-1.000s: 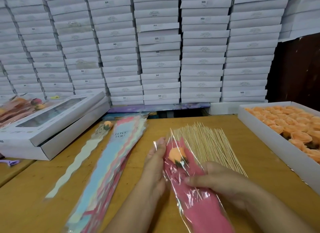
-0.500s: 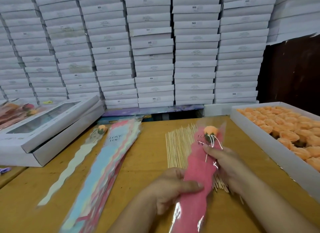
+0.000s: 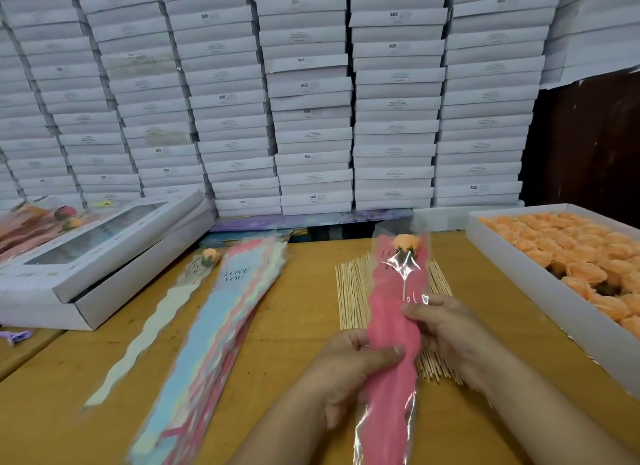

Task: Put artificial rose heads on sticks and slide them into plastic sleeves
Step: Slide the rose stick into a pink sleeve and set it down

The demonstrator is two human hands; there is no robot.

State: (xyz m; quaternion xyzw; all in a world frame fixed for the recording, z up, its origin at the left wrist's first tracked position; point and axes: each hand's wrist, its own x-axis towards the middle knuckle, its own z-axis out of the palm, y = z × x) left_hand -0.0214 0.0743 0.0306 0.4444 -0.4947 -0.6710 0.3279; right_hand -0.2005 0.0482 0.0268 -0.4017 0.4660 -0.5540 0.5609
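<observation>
Lifted upright since a second ago, the pink sleeve [image 3: 393,326] with its orange rose [image 3: 407,242] now stands at lower centre of the frame, above the sticks [image 3: 353,291] on the bench [image 3: 294,326]. Left hand [image 3: 349,364] grips the sleeve's middle; right hand [image 3: 446,326] pinches it higher up. More roses fill the tray [image 3: 540,312] at right.

Back wall: hidden from 9 to 1 o'clock behind stacked white boxes [image 3: 311,101], labels facing out.
Corner: dark brown panel [image 3: 588,142] at 2 o'clock.
Furniture: yellow wooden table [image 3: 304,312] across 6 o'clock.
Light: soft, even.
</observation>
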